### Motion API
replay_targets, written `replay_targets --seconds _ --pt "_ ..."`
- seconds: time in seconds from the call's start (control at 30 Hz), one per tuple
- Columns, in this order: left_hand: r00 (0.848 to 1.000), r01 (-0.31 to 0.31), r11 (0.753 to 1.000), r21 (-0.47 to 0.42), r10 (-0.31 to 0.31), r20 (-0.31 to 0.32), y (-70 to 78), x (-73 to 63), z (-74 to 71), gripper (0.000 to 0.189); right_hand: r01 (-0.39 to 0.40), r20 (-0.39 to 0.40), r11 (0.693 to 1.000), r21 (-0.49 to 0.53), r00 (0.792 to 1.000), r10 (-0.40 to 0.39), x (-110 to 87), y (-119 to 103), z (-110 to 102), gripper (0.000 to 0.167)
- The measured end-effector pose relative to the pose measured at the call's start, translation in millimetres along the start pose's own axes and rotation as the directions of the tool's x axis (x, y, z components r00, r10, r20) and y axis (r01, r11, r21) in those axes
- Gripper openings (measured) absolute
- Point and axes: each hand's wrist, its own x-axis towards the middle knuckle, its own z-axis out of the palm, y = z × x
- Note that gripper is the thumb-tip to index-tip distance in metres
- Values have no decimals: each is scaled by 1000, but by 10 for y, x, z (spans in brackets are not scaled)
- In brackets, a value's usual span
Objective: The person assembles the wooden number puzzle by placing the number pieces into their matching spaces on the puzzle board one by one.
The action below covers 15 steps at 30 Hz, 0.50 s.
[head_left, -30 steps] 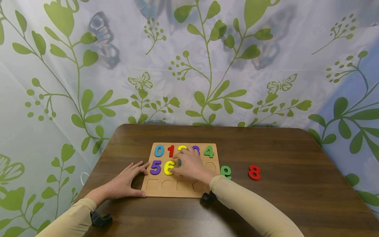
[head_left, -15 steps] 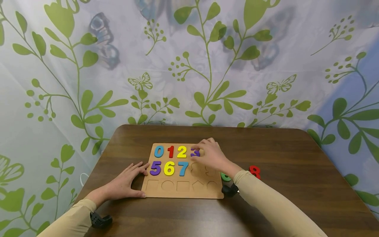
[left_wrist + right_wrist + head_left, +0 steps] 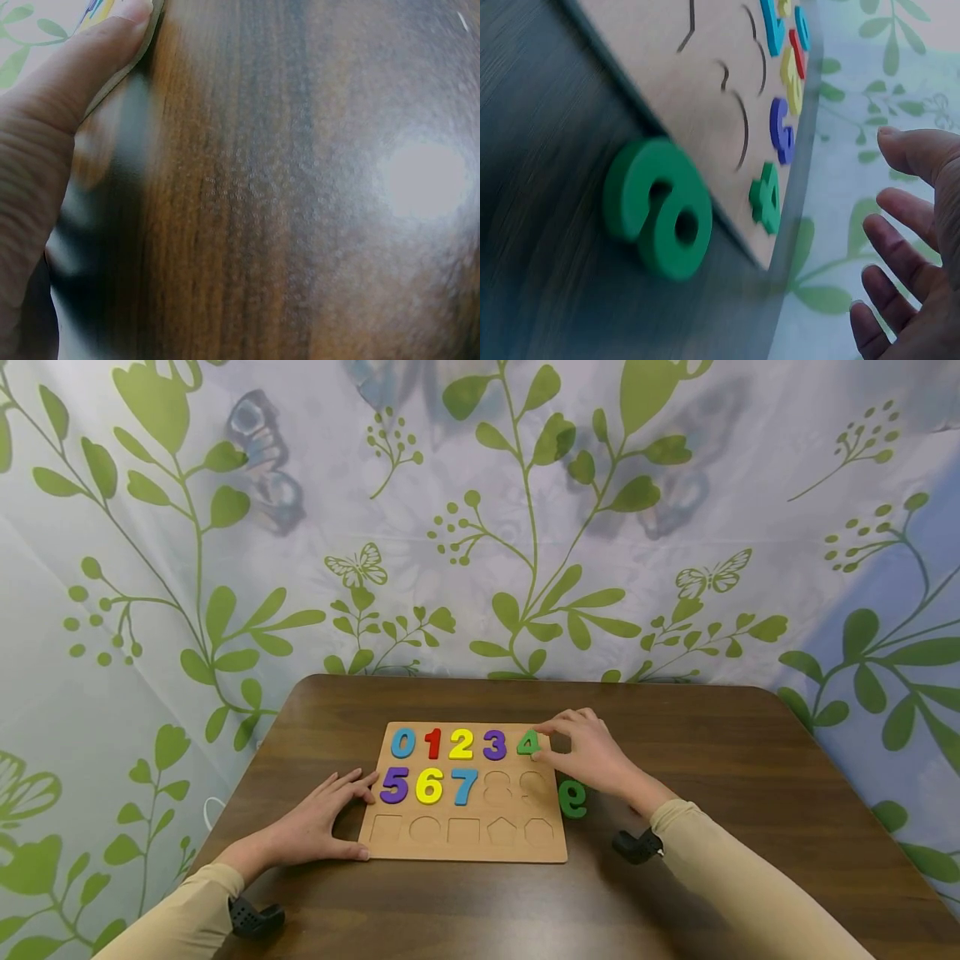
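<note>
A wooden number board (image 3: 465, 852) lies on the table, with coloured numbers 0 to 4 across its top row and the purple 5, yellow 6 and blue 7 (image 3: 464, 786) in the middle row. My left hand (image 3: 315, 823) rests at the board's left side, fingers extended and thumb at its near corner. At the upper right, my right hand (image 3: 588, 755) hovers by the green 4 (image 3: 527, 742); the right wrist view shows its fingers spread, holding nothing. Beside the board's right edge lies a green 9 (image 3: 626, 195), turned around.
Shape outlines show in the board's bottom row, and 8 and 9 outlines in its middle row. The brown table (image 3: 720, 735) reaches a leaf-patterned curtain (image 3: 480, 527) behind. The red 8 is hidden behind my right arm.
My right hand has moved right along the board, from over the blue 7, past the purple 3, to the green 4. My left hand has stayed still.
</note>
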Motion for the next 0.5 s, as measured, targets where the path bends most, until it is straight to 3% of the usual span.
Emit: replay_targets --seconds 0.5 --pt "1000 0 1000 12 0 -1 10 -4 -8 68 -142 8 990 -10 990 142 -489 640 -321 54"
